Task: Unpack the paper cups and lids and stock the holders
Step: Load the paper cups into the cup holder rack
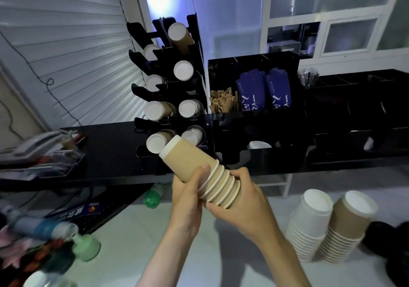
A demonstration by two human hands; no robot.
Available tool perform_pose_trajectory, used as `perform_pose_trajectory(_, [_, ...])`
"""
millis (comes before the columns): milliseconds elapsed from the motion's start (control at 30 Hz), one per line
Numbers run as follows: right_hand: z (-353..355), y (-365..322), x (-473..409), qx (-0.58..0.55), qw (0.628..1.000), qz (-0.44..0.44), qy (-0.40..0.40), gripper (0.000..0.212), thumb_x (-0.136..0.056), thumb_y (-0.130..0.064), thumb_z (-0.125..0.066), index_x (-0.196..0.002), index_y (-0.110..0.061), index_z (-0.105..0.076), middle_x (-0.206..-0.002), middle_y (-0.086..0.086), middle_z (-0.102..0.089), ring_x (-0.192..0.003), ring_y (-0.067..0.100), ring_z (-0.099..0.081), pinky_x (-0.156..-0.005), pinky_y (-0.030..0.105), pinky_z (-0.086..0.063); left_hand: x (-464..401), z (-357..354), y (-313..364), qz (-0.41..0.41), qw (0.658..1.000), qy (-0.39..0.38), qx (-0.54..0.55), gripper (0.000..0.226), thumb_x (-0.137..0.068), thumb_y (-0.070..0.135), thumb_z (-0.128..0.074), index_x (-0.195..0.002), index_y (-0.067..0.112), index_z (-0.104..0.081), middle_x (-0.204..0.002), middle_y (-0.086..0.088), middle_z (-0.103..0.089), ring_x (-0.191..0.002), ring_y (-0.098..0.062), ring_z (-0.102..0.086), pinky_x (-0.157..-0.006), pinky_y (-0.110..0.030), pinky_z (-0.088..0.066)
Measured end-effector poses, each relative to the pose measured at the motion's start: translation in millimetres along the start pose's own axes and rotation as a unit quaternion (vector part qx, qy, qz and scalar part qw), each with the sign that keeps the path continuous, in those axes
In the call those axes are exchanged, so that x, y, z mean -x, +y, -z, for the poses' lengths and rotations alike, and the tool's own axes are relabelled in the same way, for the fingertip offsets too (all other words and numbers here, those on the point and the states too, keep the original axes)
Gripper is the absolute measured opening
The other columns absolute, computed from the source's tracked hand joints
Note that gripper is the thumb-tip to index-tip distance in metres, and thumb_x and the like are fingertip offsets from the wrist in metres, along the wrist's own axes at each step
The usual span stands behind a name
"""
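Observation:
A short stack of brown paper cups (pixel 190 160) lies tilted between both hands, its closed white base pointing up-left at the black cup holder rack (pixel 194 49). My left hand (pixel 188 193) grips the stack from the left side, thumb on top. My right hand (pixel 241 200) wraps around the rim end from below right. The base of the stack sits just in front of the rack's lowest slots, next to a cup stack (pixel 156 142) stored there. Several slots hold cup stacks with white bases facing me.
Two upright stacks, white cups (pixel 309 222) and brown cups (pixel 347 224), stand on the white counter at right, beside black lids (pixel 382 235). A black organiser (pixel 252 65) holds blue sleeves and brown stirrers. Bottles (pixel 152 196) and clutter lie at left.

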State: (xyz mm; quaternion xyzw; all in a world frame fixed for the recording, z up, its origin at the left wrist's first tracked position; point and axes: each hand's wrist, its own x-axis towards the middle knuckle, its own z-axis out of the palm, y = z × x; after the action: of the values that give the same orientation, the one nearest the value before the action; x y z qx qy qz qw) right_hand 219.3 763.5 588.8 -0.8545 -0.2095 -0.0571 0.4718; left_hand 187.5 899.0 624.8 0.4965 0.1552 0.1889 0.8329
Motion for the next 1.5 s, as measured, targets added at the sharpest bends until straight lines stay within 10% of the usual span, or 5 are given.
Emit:
perform_pose_trajectory(333, [-1.8, 9.8, -32.0, 0.011, 0.998, 0.057, 0.032, 0.079, -0.067, -0.064, -0.084, -0.134, -0.049, -0.045, -0.123, -0.032, -0.052, -0.111, 0.002, -0.055, -0.086, 0.03, -0.052, -53.4, 19.9, 58.3, -0.111, 0.99, 0.074, 0.044, 0.051, -0.088, 0.067, -0.056, -0.13, 0.038, -0.05, -0.136, -0.001, -0.068, -0.123, -0.017, -0.067, -0.108, -0.045, -0.052])
perform_pose_trajectory(600, [-4.7, 8.9, -80.6, -0.137, 0.989, 0.012, 0.061, 0.076, -0.06, -0.071, -0.087, -0.125, -0.048, -0.055, -0.112, -0.017, -0.068, -0.092, 0.017, -0.073, -0.074, 0.045, -0.063, -131.1, 28.6, 132.4, -0.297, 0.951, 0.081, 0.023, 0.066, -0.088, 0.029, -0.083, -0.143, 0.022, -0.047, -0.139, 0.002, -0.062, -0.125, -0.013, -0.064, -0.109, -0.044, -0.053])
perform_pose_trajectory(867, [9.8, -5.3, -117.3, -0.151, 0.984, 0.064, 0.064, 0.073, -0.071, -0.064, -0.085, -0.132, -0.043, -0.053, -0.119, -0.022, -0.062, -0.105, 0.001, -0.063, -0.078, 0.028, -0.061, -190.0, 18.8, 182.1, -0.402, 0.904, 0.1, -0.111, 0.066, -0.082, 0.025, -0.09, -0.131, 0.034, -0.048, -0.138, 0.003, -0.059, -0.125, -0.005, -0.06, -0.097, -0.019, -0.053])
perform_pose_trajectory(1167, [17.6, -8.9, -166.4, -0.143, 0.981, 0.105, 0.08, 0.072, -0.068, -0.067, -0.081, -0.13, -0.05, -0.049, -0.119, -0.034, -0.056, -0.11, -0.011, -0.056, -0.077, 0.015, -0.055, -243.7, 28.6, 188.9, -0.437, 0.831, 0.087, -0.333, 0.094, -0.074, 0.006, -0.089, -0.146, 0.03, -0.033, -0.135, 0.024, -0.047, -0.118, 0.013, -0.052, -0.095, -0.016, -0.051])
perform_pose_trajectory(1500, [6.1, 6.0, -183.9, -0.145, 0.982, 0.099, 0.065, 0.078, -0.064, -0.073, -0.079, -0.132, -0.05, -0.05, -0.125, -0.03, -0.057, -0.114, 0.0, -0.059, -0.086, 0.032, -0.061, -283.7, 40.4, 175.6, -0.398, 0.786, 0.02, -0.472, 0.065, -0.092, 0.025, -0.079, -0.14, 0.031, -0.035, -0.137, 0.005, -0.051, -0.127, -0.017, -0.054, -0.098, -0.031, -0.048])
